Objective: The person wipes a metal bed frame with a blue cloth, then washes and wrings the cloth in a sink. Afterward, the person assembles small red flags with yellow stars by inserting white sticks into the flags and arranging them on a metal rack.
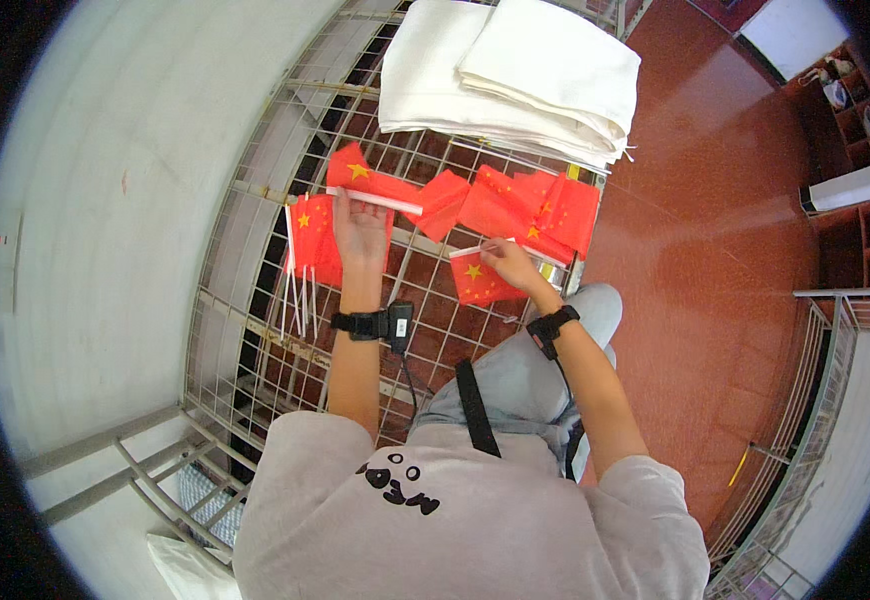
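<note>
My left hand (361, 238) is palm up, its fingers going behind the white edge of a small red flag (385, 187) with yellow stars. That flag appears held there, though the fingertips are hidden. Farther right, my right hand (511, 264) pinches the upper white edge of another small red flag (476, 280). Beside and beneath my left hand lies a bunch of red flags (313, 230) on white sticks (300, 302). Loose red flags (525, 205) overlap in a pile beyond my right hand, and one more red flag (443, 203) sits between the two hands.
Everything rests on a metal mesh bed frame (433, 290). Folded white cloth (515, 75) lies at its far end. A pale wall (105, 220) runs along the left. The reddish floor (700, 250), shelves (860, 120) and another metal frame (805, 420) are on the right.
</note>
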Demonstrator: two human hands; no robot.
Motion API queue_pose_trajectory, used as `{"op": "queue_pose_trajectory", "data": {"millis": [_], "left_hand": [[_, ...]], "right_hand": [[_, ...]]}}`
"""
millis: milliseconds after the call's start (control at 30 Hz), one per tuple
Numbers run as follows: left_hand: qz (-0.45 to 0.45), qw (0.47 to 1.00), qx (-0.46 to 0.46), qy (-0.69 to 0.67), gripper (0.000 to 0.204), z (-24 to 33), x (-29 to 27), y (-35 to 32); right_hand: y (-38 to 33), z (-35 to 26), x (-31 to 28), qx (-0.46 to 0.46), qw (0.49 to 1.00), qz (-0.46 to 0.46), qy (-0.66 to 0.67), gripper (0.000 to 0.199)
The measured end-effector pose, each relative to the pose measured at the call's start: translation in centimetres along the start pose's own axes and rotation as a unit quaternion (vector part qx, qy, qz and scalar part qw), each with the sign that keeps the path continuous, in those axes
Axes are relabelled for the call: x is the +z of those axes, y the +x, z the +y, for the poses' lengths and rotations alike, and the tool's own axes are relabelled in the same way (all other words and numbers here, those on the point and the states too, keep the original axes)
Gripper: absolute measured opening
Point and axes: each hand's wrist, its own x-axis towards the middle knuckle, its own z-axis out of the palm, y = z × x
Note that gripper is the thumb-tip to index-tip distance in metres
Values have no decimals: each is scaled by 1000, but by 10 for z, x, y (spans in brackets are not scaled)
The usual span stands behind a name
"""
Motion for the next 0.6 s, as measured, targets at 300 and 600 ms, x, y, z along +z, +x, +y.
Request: {"op": "queue_pose_trajectory", "data": {"millis": [300, 600], "left_hand": [[-34, 957, -51, 282, 25, -37, -2, -7], [-52, 899, -56, 430, 33, -62, -40, 0]], "right_hand": [[60, -7, -67, -21, 966, 256, 6, 21], [134, 4, -105, 69, 848, 277, -446, 17]]}}
